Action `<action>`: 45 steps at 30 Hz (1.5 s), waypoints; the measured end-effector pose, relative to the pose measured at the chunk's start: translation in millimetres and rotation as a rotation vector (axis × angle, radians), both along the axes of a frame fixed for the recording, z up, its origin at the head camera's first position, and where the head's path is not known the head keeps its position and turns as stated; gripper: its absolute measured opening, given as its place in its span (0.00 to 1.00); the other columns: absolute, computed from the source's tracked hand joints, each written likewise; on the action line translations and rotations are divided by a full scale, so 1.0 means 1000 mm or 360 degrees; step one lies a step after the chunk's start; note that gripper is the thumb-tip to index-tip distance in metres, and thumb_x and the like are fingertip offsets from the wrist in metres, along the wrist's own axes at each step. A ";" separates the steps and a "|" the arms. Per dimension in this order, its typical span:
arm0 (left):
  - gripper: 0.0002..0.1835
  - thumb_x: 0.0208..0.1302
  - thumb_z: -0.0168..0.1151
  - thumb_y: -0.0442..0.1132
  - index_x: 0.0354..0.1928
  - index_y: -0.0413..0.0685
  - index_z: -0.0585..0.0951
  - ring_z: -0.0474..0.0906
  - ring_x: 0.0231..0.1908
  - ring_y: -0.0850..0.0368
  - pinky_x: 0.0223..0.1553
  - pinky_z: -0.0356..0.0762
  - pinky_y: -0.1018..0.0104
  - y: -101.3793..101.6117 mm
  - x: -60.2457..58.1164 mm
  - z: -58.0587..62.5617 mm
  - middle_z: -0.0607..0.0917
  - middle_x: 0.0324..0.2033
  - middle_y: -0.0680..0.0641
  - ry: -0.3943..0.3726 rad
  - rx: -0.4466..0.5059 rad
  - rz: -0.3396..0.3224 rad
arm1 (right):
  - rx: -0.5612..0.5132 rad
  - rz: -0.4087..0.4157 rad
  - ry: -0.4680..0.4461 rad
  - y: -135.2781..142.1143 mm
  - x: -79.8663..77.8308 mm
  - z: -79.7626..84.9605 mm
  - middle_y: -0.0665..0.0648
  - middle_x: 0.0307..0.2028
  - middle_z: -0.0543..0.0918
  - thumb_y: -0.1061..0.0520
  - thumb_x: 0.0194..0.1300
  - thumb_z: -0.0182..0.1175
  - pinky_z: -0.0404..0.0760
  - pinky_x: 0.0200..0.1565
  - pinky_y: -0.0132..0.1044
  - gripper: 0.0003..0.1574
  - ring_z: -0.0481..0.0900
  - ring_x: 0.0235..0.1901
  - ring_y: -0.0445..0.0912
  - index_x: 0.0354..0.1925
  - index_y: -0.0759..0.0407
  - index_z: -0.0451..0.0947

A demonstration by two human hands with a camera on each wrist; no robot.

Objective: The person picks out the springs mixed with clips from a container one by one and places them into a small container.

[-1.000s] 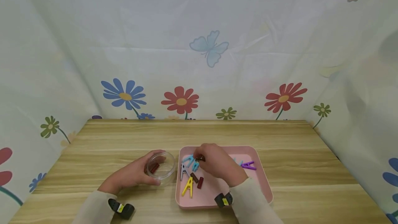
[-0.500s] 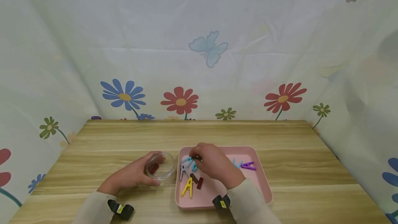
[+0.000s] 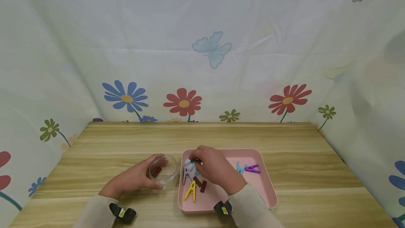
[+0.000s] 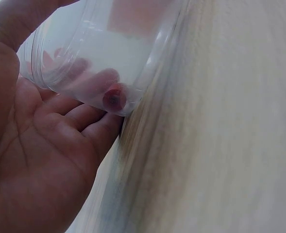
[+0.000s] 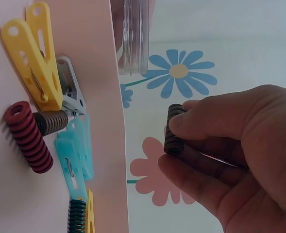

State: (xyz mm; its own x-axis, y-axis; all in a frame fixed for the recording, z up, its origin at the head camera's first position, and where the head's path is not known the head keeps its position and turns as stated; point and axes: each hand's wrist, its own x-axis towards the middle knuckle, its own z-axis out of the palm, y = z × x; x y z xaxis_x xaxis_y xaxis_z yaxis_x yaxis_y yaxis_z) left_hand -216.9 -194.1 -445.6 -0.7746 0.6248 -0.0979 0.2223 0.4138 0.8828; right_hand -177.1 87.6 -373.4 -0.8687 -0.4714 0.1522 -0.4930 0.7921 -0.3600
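Observation:
My left hand (image 3: 136, 177) holds a clear round jar (image 3: 169, 171) on the table, fingers and thumb around its sides. A red coil spring (image 4: 115, 98) lies inside, with blurred reddish shapes behind it. Over the left part of the pink tray (image 3: 202, 206), my right hand (image 3: 215, 168) pinches a dark brown coil spring (image 5: 174, 128) between thumb and fingers. In the right wrist view a dark red spring (image 5: 28, 138), another brown spring (image 5: 54, 122) and a dark green spring (image 5: 76, 216) lie in the tray.
Among the springs lie a yellow clothespin (image 5: 31, 63), a grey clothespin (image 5: 71, 90) and a light blue clothespin (image 5: 72, 155). Farther right in the tray are another blue clothespin (image 3: 241, 168) and a purple clothespin (image 3: 252, 169). A flowered curtain (image 3: 152, 62) surrounds the wooden table (image 3: 310, 171).
My right hand has shifted left over the tray, towards the jar, with the brown spring in its pinch. The left hand and jar have stayed in place.

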 end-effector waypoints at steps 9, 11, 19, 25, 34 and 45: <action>0.47 0.50 0.76 0.46 0.70 0.57 0.59 0.60 0.71 0.43 0.57 0.58 0.89 0.000 0.002 0.000 0.69 0.68 0.43 0.0007 0.0001 0.0000 | -0.0006 0.0039 0.0046 -0.004 0.003 0.000 0.46 0.38 0.82 0.58 0.65 0.62 0.81 0.44 0.32 0.10 0.78 0.36 0.39 0.45 0.51 0.83; 0.47 0.51 0.76 0.45 0.70 0.56 0.59 0.60 0.71 0.43 0.57 0.59 0.88 0.000 0.002 0.000 0.69 0.68 0.42 0.0007 0.0009 -0.0005 | -0.0007 0.0049 0.0061 -0.004 0.004 0.000 0.46 0.38 0.81 0.58 0.66 0.61 0.81 0.43 0.32 0.10 0.78 0.35 0.39 0.45 0.51 0.82; 0.46 0.51 0.75 0.46 0.70 0.57 0.59 0.60 0.71 0.43 0.58 0.59 0.88 -0.001 0.001 -0.001 0.69 0.68 0.43 0.0030 0.0000 -0.0013 | 0.0019 0.0055 0.0078 -0.009 0.008 0.003 0.46 0.42 0.82 0.56 0.66 0.61 0.81 0.45 0.33 0.11 0.78 0.38 0.37 0.47 0.50 0.82; 0.46 0.51 0.76 0.46 0.69 0.57 0.59 0.60 0.71 0.43 0.58 0.58 0.88 -0.001 0.001 -0.001 0.69 0.68 0.43 0.0032 0.0001 -0.0015 | 0.0050 0.0065 0.0071 -0.013 0.011 0.007 0.46 0.46 0.82 0.55 0.67 0.61 0.81 0.49 0.34 0.12 0.80 0.44 0.37 0.48 0.49 0.82; 0.46 0.51 0.75 0.46 0.69 0.57 0.59 0.60 0.71 0.44 0.58 0.58 0.89 -0.002 0.000 -0.001 0.69 0.68 0.43 0.0044 -0.0007 -0.0019 | 0.0029 0.0138 0.0092 -0.019 0.013 0.008 0.47 0.48 0.83 0.58 0.66 0.61 0.80 0.52 0.32 0.12 0.80 0.47 0.38 0.48 0.51 0.82; 0.47 0.52 0.75 0.44 0.71 0.53 0.58 0.60 0.71 0.43 0.58 0.59 0.88 -0.001 0.001 0.000 0.68 0.68 0.41 0.0022 0.0016 -0.0025 | 0.0015 0.0223 0.0208 -0.027 0.014 0.002 0.46 0.41 0.82 0.58 0.66 0.61 0.79 0.45 0.26 0.11 0.78 0.40 0.36 0.47 0.50 0.83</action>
